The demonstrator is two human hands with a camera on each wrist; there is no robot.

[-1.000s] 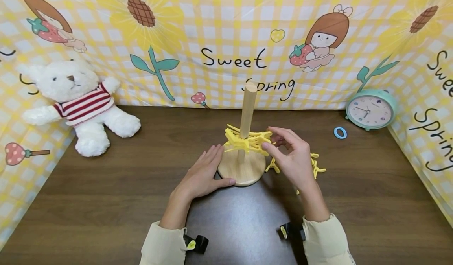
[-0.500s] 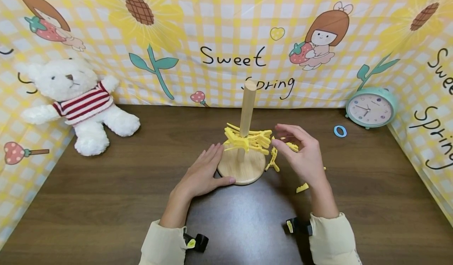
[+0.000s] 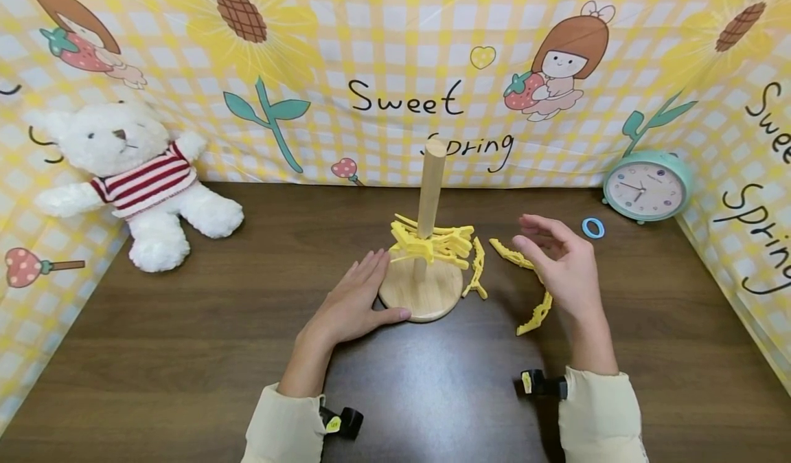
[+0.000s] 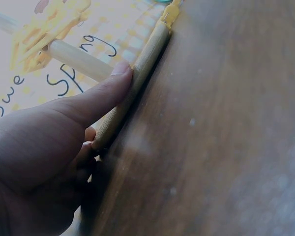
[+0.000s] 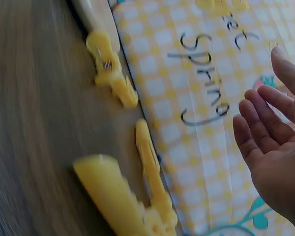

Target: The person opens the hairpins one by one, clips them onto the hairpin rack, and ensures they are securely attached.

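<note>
My left hand (image 3: 355, 305) rests at the left front of the round wooden base (image 3: 426, 301), its straight fingers along the rim. In the left wrist view the thumb (image 4: 120, 69) presses on the base's edge. From the base rises a wooden post (image 3: 432, 188), with several slim yellow plastic pieces (image 3: 432, 243) stacked crosswise around it. My right hand (image 3: 562, 264) hovers right of the stand with loosely bent fingers and nothing in them. Under and beside it lie curved yellow pieces (image 3: 534, 317), partly hidden by the hand; another yellow piece (image 3: 477, 270) lies beside the base.
A white teddy bear (image 3: 148, 181) in a striped top sits at the back left. At the back right stand a mint alarm clock (image 3: 645, 188) and a small blue ring (image 3: 593, 228). A patterned cloth (image 3: 383, 51) encloses the brown table (image 3: 185, 353).
My right hand has let go at the stacked pieces and moved to the right, over the loose yellow pieces. My left hand has stayed at the base.
</note>
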